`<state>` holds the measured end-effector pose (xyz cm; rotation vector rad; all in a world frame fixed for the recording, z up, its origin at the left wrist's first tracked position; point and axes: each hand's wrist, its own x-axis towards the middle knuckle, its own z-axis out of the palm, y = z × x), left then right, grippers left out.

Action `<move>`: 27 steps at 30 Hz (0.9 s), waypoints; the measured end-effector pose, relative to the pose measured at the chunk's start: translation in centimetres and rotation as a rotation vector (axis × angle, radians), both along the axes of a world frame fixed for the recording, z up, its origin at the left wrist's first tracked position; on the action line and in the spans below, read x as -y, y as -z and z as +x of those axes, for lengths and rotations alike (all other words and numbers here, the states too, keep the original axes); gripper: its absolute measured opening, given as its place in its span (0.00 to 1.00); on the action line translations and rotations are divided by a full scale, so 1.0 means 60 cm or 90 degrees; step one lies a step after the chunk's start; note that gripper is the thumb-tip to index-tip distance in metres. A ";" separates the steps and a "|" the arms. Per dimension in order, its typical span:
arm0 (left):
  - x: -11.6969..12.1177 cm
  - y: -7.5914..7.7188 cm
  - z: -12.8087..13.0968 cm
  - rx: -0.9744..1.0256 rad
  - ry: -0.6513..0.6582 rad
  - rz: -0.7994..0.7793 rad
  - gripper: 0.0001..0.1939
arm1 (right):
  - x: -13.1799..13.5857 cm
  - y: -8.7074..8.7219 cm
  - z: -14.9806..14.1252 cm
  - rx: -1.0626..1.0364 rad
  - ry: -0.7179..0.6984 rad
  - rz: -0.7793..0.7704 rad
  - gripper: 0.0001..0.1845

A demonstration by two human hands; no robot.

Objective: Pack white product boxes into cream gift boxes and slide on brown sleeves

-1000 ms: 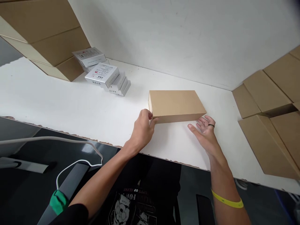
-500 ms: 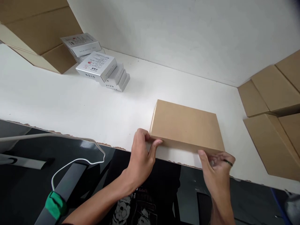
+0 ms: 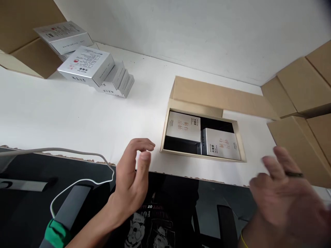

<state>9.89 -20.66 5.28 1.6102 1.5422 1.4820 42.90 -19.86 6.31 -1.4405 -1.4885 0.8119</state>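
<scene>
A brown cardboard box (image 3: 163, 137) lies on the white table with its lid (image 3: 219, 96) raised along the far side. Inside its dark interior sit two pale printed tea boxes, the left tea box (image 3: 182, 126) towards the back and the right tea box (image 3: 222, 144) nearer the front. Left of the carton, my left hand (image 3: 133, 175) hovers by the table edge, thumb and curled fingers apart with nothing between them. To the right of the carton is my right hand (image 3: 281, 189), blurred by motion, fingers spread and holding nothing visible. Neither hand touches the carton.
A stack of silver-white printed boxes (image 3: 86, 65) stands at the back left beside a large brown carton (image 3: 38, 57). More brown cartons (image 3: 297, 137) stand at the right. A white cable (image 3: 85, 150) loops below the chipped table edge, near a chair armrest with green cloth (image 3: 55, 234).
The carton's lid has swung up and back, exposing the two tea boxes. Both hands have let go of it, the left moving left and the right moving right.
</scene>
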 end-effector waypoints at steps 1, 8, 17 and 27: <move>-0.001 0.000 0.002 -0.050 0.008 0.026 0.08 | 0.000 -0.001 -0.022 -0.076 -0.010 0.011 0.35; -0.075 -0.039 0.018 -0.458 0.232 0.105 0.21 | -0.038 -0.027 -0.067 0.205 -0.049 0.264 0.21; -0.187 -0.103 0.075 -0.732 0.379 -0.129 0.45 | -0.193 -0.068 -0.046 0.552 -0.376 -0.133 0.46; -0.190 -0.099 0.073 -0.761 0.455 -0.211 0.37 | -0.226 -0.115 -0.090 0.718 -0.535 -0.326 0.37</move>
